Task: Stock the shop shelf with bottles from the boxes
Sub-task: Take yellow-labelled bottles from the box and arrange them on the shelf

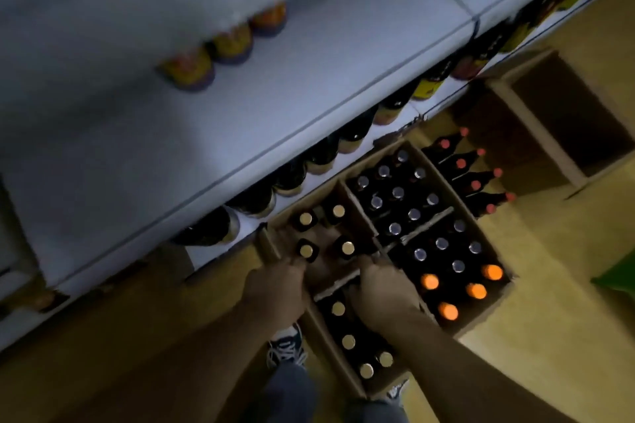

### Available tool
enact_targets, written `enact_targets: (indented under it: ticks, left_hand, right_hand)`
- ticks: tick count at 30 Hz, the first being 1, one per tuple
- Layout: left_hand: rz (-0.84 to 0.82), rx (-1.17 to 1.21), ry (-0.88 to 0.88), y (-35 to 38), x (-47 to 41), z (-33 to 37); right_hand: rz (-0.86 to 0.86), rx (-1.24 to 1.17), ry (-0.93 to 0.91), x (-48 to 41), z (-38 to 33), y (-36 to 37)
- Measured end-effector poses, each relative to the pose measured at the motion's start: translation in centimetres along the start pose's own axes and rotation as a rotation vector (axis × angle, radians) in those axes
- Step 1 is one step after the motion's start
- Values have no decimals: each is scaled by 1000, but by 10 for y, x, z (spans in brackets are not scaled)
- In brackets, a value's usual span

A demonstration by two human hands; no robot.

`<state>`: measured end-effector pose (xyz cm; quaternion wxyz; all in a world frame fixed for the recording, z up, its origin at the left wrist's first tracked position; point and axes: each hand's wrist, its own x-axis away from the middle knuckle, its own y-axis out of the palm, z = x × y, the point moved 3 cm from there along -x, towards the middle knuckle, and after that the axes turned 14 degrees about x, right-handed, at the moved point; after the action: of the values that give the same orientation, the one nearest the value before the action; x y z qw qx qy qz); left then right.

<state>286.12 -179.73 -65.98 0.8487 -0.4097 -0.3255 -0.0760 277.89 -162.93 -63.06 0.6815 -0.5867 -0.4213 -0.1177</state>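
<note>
An open cardboard box (267, 245) on the floor holds dark bottles with gold caps. My left hand (275, 285) reaches into it, fingers curled at the neck of one gold-capped bottle (307, 251). My right hand (381, 288) reaches in beside it, fingers curled at the neck of a second gold-capped bottle (347, 248). Two more gold-capped bottles (338, 211) stand just beyond them. Further gold-capped bottles (348, 342) fill the near part of the box below my wrists. The white shop shelf (240, 113) runs diagonally above the box.
Dark bottles (254, 199) line the lower shelf level, and cans (230, 43) stand on the upper one. The adjoining box holds silver-capped bottles (397, 194) and orange-capped bottles (429, 282). Red-capped bottles (462, 165) lie beyond, next to an empty box (563, 120). My shoe (287, 347) touches the box.
</note>
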Motion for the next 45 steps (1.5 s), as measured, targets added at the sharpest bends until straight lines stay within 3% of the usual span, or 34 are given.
enact_targets:
  ticks: [3,9,17,31,45]
  left_hand:
    - [-17,-13,-22,37,-40,-20]
    - [112,-46,-32,90,-107,-48]
    - [123,-106,20,118,-152,-67]
    - [116,-29,-48,106,-146,-48]
    - [122,23,-86,75,-73,-4]
  right_hand:
    - [8,29,-32,-51,5,23]
    - [37,184,-29,-137,19,73]
    - [60,299,-122,-185,17,120]
    - [138,273,-175,-174,16,120]
    - [203,265,-156,-107,19,65]
